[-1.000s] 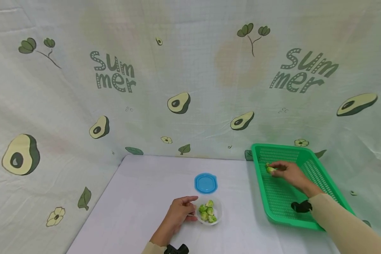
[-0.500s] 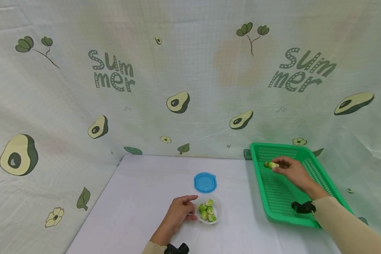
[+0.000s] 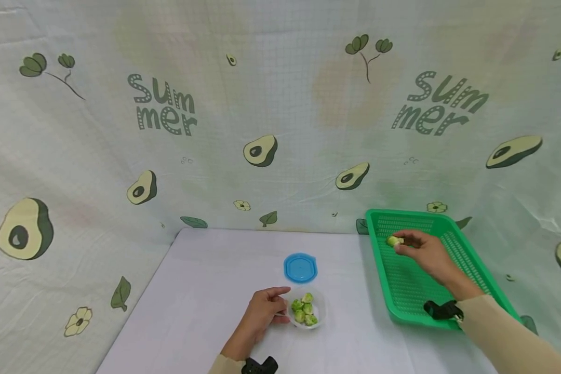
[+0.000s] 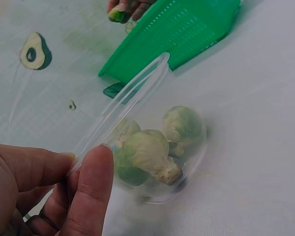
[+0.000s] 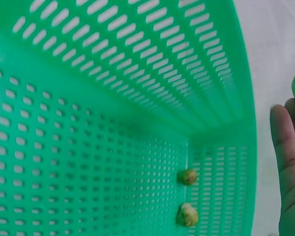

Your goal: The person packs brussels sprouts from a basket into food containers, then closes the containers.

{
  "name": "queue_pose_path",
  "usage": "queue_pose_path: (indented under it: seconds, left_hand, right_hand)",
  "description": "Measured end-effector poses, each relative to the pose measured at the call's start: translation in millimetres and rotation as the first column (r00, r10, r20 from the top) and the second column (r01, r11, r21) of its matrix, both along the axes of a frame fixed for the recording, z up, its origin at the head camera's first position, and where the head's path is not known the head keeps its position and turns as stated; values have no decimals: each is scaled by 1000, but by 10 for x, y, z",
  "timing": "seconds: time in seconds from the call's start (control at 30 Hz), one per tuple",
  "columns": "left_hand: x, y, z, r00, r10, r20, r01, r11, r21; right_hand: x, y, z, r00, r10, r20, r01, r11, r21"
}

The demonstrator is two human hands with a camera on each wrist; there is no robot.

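Observation:
My left hand [image 3: 264, 311] pinches the rim of a small clear plastic bowl [image 4: 160, 196] between thumb and fingers. Several Brussels sprouts [image 3: 304, 309] lie in the bowl. With its fingertips, my right hand [image 3: 423, 254] holds one Brussels sprout [image 3: 393, 241], seen over the far left part of the green basket [image 3: 387, 291]. In the left wrist view this held sprout [image 4: 116, 14] is above the basket's rim. Two more sprouts, a smaller one [image 5: 188, 176] and a paler one [image 5: 188, 215], lie at the basket's end in the right wrist view.
A blue lid [image 3: 301, 268] lies flat on the white table [image 3: 224, 275], just behind the bowl. The basket stands at the table's right side, its mesh walls rising round it. A printed cloth [image 3: 299, 104] hangs behind and at the sides.
My right hand has raised the sprout from inside the basket and shifted it slightly left. My left hand stays at the bowl's rim. The whole head view has drifted a little.

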State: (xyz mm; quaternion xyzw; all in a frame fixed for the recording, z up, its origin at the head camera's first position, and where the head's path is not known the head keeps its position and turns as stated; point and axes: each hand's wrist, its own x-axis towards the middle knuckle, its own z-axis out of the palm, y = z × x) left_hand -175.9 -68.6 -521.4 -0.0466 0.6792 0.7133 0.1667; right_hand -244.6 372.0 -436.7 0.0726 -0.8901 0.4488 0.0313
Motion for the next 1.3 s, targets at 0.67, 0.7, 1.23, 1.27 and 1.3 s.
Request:
queue_pose_path:
  seconds: [0.67,0.7,1.23,1.27,1.3]
  left_hand:
    - [-30,-5,3,1000,-12,3,12,1000,-6]
    - [-28,-5,2,1000,-11,5,11,1000,-7]
    - [-23,-17,-26,1000,-11,6,11,1000,-3]
    - [-20,-15,-21,1000,-11,7,11,1000,-2]
    - [-22,-13,-23,1000,-11,9,11,1000,-2]
  right_hand:
    - [247,-447,163,989,-51,-141,43,997,-58]
    - [264,-478,165,988,-50,-144,40,997,-69]
    - [485,-957,110,991,-15,-130,-8,984,-177]
    - [497,-983,96,991,-11,-136,-13,984,-175]
    - [507,-1005,79,989,-5,-145,-20,985,-171]
